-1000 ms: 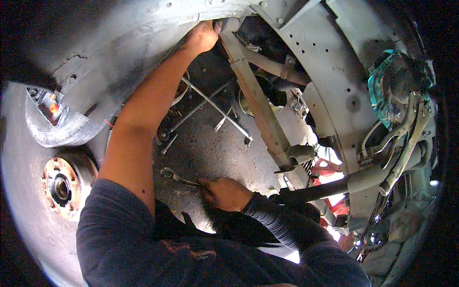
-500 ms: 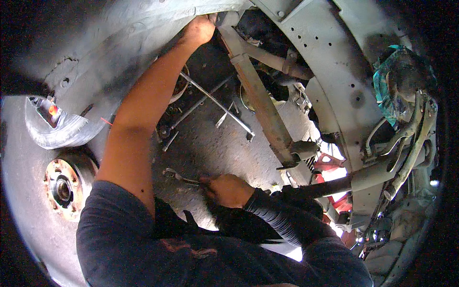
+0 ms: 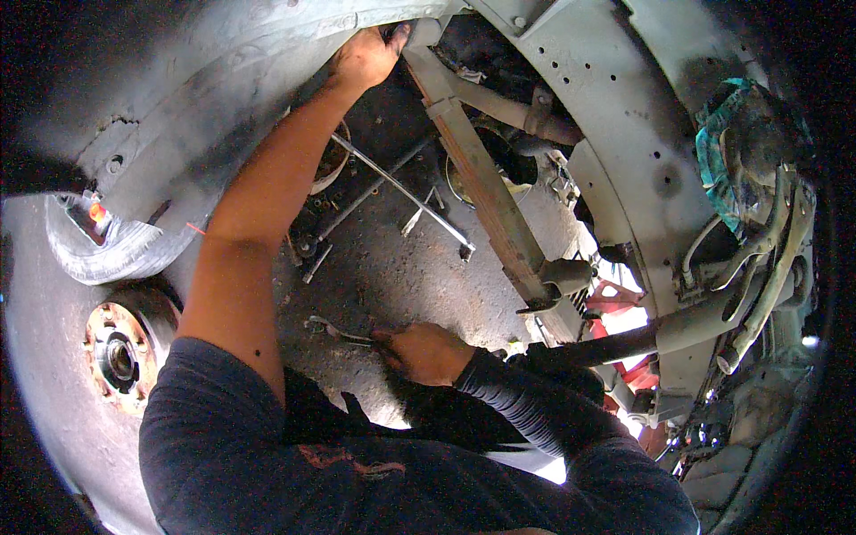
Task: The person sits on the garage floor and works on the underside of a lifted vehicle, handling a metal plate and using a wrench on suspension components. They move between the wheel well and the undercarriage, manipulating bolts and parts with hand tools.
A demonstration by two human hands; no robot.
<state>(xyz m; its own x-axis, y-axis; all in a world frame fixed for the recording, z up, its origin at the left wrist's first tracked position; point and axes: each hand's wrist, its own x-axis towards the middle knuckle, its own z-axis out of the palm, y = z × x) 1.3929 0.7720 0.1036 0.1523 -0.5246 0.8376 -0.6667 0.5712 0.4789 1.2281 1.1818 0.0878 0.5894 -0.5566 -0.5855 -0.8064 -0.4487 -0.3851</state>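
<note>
My left hand (image 3: 370, 58) is raised far up under the vehicle body, at the upper end of a long rusty leaf spring (image 3: 486, 183). Its fingers are curled in against the metal bracket (image 3: 423, 34) there, with the thumb showing; whatever they grip is hidden. Low in the middle, my right hand (image 3: 428, 353) is closed round the handle of a metal wrench (image 3: 337, 333). The wrench's head points left, over the ground, apart from any vehicle part.
A four-way lug wrench (image 3: 406, 196) lies on the dirty ground beyond my right hand. To the left are a tyre (image 3: 116, 250) and a rusty wheel hub (image 3: 119, 355). A perforated frame rail (image 3: 615, 134), a shock absorber (image 3: 704, 325) and hoses (image 3: 767, 276) crowd the right.
My left hand has turned slightly at the bracket, and its thumb now shows more plainly. My right hand and the wrench stay nearly where they were.
</note>
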